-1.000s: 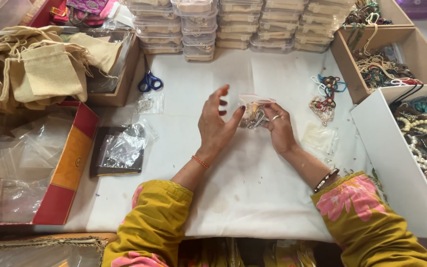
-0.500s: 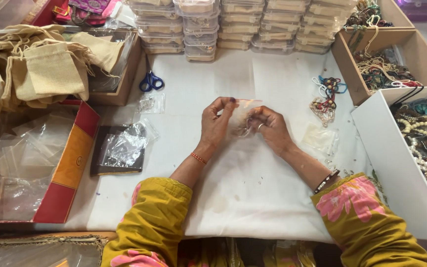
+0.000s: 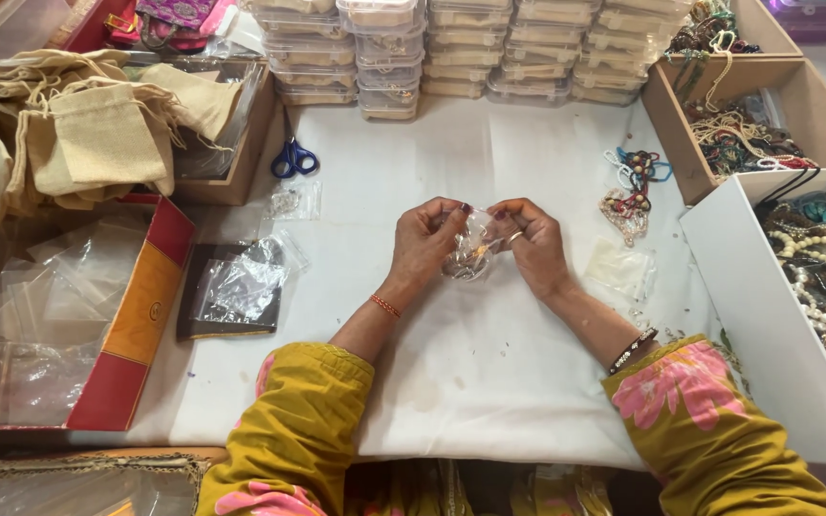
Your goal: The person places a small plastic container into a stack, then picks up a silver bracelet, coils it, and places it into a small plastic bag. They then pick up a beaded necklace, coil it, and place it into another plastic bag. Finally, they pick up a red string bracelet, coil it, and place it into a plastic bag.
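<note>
Hands now closer around pouch

Pouch between both hands, scissors left, perhaps jewellery right.

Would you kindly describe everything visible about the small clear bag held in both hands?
The small clear bag is a crinkly, see-through plastic pouch with something small and golden inside, too small to identify. It is held above the white table cover, pinched at its top edge between the left hand and the right hand.
</note>
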